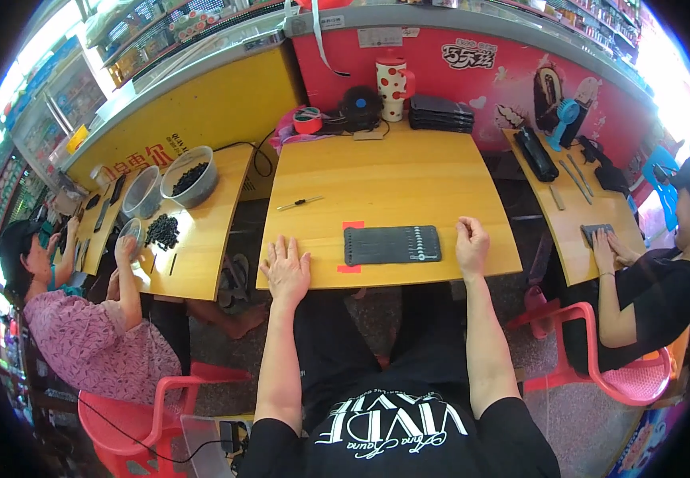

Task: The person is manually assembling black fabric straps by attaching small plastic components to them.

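My left hand (285, 271) lies flat on the near edge of the wooden table (393, 171), fingers spread, holding nothing. To its right is a flat dark grey rectangular piece (389, 245) with a line of small white marks near its right end. Red tape strips (349, 269) show at its left end. Just beyond that right end, my right hand (472, 245) rests at the table edge with its fingers curled in; whether anything is inside them is hidden. A thin pen-like tool (301, 203) with a dark middle lies farther back on the left.
A polka-dot tumbler (391, 89), a black fan-like object (360, 107) and stacked dark flat pieces (440, 115) stand at the back. A person at the left table has plastic tubs (190, 177) and small black parts (162, 231). Another person works at the right table (580, 239).
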Motion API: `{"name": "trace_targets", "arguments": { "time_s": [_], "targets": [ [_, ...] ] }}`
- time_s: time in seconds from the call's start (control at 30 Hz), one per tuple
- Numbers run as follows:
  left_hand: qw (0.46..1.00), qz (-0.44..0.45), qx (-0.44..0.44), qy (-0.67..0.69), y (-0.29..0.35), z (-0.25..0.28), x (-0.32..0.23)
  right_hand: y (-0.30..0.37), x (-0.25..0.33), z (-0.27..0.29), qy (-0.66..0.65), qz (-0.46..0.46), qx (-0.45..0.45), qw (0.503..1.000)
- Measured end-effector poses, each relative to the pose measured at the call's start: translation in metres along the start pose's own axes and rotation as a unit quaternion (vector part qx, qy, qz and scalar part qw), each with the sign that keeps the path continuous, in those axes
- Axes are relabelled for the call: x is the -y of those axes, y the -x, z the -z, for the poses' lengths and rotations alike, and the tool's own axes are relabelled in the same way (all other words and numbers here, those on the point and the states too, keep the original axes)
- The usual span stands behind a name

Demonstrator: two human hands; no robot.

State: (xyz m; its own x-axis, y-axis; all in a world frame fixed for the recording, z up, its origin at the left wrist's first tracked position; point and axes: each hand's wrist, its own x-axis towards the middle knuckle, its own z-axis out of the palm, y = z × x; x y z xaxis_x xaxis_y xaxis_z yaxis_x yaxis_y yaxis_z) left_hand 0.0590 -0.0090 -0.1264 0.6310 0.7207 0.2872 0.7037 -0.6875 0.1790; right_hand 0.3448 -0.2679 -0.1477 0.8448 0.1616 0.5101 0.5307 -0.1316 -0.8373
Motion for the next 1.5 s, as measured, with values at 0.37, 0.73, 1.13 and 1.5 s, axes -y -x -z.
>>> {"name": "trace_targets", "arguments": {
  "time_s": [0.37, 0.73, 1.13, 1.5],
  "targets": [
    [0.999, 0.026, 0.02, 0.039, 0.002, -0.007, -0.117, 0.01, 0.017, 0.001, 0.018, 0.004, 0.033, 0.999],
    [0.971, 0.016, -0.067, 0.231, -0.011, -0.012, -0.112, 0.005, 0.033, 0.006, 0.065, 0.013, 0.062, 0.996],
    [0.936, 0.203, -0.018, 0.286, -0.038, -0.003, -0.113, 0.003, 0.04, 0.006, 0.061, 0.0, 0.08, 0.995],
    [0.938, -0.131, -0.15, 0.285, -0.029, -0.014, -0.112, 0.004, 0.035, 0.007, 0.021, -0.01, 0.069, 0.997]
  ]
}}
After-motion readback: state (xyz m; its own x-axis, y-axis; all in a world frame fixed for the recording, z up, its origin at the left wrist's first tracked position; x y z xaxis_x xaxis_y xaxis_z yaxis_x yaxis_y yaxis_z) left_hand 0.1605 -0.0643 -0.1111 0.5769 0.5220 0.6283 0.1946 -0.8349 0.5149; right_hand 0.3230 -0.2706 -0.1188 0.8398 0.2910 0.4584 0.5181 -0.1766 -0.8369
